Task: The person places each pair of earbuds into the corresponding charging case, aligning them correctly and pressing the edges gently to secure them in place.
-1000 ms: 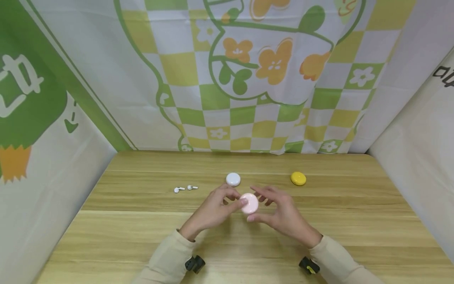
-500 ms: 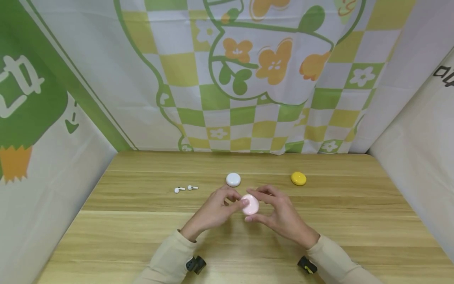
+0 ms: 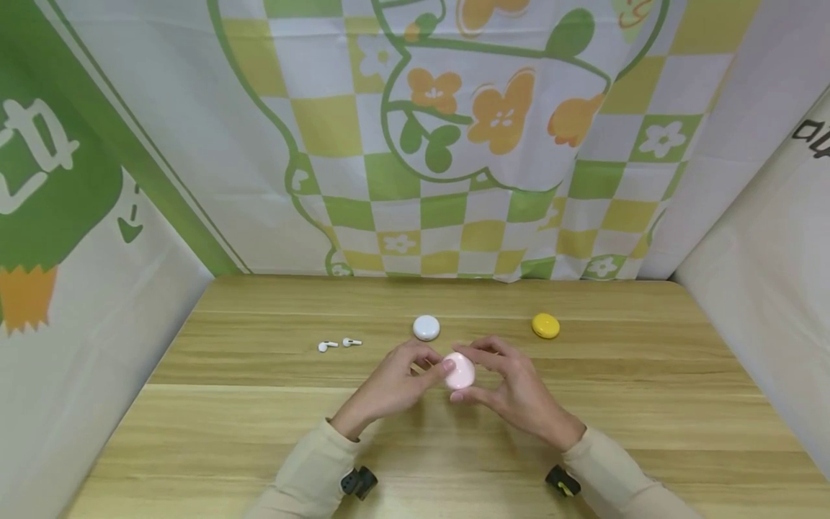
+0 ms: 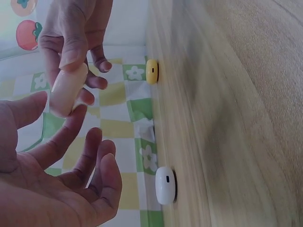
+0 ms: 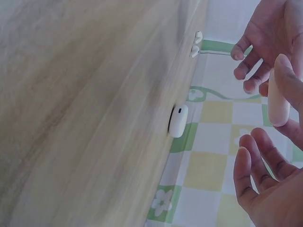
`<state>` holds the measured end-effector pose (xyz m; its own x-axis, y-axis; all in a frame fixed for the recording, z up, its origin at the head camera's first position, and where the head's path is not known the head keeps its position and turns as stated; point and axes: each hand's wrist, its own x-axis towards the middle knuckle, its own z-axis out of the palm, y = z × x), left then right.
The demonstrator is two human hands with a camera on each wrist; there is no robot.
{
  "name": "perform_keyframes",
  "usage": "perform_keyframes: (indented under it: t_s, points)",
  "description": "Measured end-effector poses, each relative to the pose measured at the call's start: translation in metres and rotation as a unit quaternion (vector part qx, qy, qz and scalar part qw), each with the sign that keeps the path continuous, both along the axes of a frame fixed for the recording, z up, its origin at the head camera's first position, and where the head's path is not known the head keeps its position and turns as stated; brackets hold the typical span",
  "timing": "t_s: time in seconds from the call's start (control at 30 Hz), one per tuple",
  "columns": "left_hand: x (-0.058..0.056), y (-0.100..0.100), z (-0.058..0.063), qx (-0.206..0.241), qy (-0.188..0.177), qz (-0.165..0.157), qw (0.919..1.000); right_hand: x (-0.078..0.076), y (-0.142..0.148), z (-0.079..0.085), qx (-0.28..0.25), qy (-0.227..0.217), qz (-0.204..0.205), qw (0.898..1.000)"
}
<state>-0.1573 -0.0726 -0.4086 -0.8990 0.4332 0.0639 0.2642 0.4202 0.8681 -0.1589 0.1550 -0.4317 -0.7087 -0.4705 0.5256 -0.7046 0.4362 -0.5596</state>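
Note:
A glossy pink earbud case [image 3: 462, 373], round and rather flat, is held up between both hands above the table. My right hand [image 3: 519, 389] grips it by the edge between thumb and index finger. From the other side my left hand [image 3: 395, 382] pinches it, thumb over the upper face and index finger at the edge. In the left wrist view the case [image 4: 68, 92] shows side-on, and the remaining left fingers are loosely bent away from it. No seam or opening shows on it.
Just beyond the left hand lies a round white case [image 3: 426, 328] with a small dark slot. A yellow case [image 3: 545, 326] sits farther right. Two white earbuds [image 3: 340, 344] lie to the left on the wooden table [image 3: 259, 418]. A patterned cloth [image 3: 454, 216] hangs behind.
My right thumb and index finger have come in onto the edge of the pink case. The case has shifted very slightly to the right; the things on the table have stayed put.

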Motion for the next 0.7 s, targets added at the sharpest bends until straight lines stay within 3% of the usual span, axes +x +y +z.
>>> perform_keyframes:
  t_s: [0.4, 0.7]
  points:
    - [0.002, -0.017, -0.002, -0.002, -0.013, 0.049, 0.9987, -0.022, 0.011, -0.013, 0.014, -0.081, -0.048, 0.995]
    - [0.001, -0.028, -0.004, -0.008, -0.02, 0.078, 0.9967, -0.045, 0.014, -0.022, 0.05, -0.09, -0.088, 0.991]
